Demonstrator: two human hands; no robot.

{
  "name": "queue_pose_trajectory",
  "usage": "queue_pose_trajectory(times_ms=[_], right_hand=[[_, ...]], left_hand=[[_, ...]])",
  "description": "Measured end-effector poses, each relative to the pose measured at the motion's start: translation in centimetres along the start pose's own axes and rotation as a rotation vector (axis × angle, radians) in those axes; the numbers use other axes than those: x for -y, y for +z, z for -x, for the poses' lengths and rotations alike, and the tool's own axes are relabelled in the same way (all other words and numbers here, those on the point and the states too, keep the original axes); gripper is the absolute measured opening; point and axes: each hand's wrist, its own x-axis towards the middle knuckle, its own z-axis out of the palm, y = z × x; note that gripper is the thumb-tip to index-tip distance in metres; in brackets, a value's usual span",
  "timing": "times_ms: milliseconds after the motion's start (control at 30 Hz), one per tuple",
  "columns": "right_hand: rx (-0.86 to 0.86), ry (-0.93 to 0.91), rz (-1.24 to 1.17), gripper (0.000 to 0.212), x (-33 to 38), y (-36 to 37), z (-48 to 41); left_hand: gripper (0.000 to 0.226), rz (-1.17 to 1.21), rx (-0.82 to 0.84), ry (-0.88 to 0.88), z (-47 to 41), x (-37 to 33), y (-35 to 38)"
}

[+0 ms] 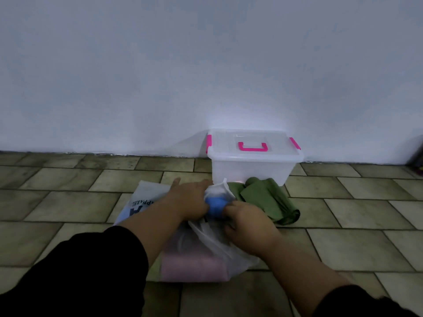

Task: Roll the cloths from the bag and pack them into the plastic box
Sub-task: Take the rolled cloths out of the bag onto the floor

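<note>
A white plastic bag (206, 245) lies on the tiled floor, with a pink cloth (194, 268) showing through it. At the bag's mouth my left hand (190, 200) and my right hand (247, 220) both grip a blue cloth (216, 205). A green cloth (265, 197) lies loose on the floor to the right of the hands. The clear plastic box (249, 168) with pink latches and handle stands against the wall behind it, lid closed.
A pale wall (206, 65) runs along the back. Tiled floor (68, 191) spreads left and right of the bag. A dark object (417, 161) sits at the far right edge by the wall.
</note>
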Motion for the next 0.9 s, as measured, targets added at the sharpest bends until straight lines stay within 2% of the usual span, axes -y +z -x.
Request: queue_pose_trajectory(times_ms=[67, 367, 600, 700, 800, 900], right_hand=[[0.003, 0.081, 0.033, 0.032, -0.8, 0.4, -0.3], [0.033, 0.139, 0.141, 0.043, -0.6, 2.8, -2.6], [-0.058, 0.173, -0.180, 0.036, -0.8, -2.0, -1.0], [-0.210, 0.289, -0.347, 0.039, -2.9, -5.6, 1.4], [-0.521, 0.464, -0.504, 0.041, -6.2, -7.8, 3.9], [-0.731, 0.674, -0.471, 0.032, -9.0, -7.1, 4.9]], left_hand=[[0.074, 0.007, 0.027, 0.031, 0.5, 0.5, -0.4], [0.088, 0.125, 0.126, 0.066, 3.0, 1.0, 0.3], [0.093, 0.159, 0.066, 0.043, 4.6, 2.9, 2.0], [0.092, 0.162, 0.080, 0.029, 4.5, 2.7, 2.0], [0.092, 0.128, 0.097, 0.033, 4.3, 2.4, 2.1], [0.092, 0.104, 0.101, 0.027, 4.4, 2.2, 2.4]])
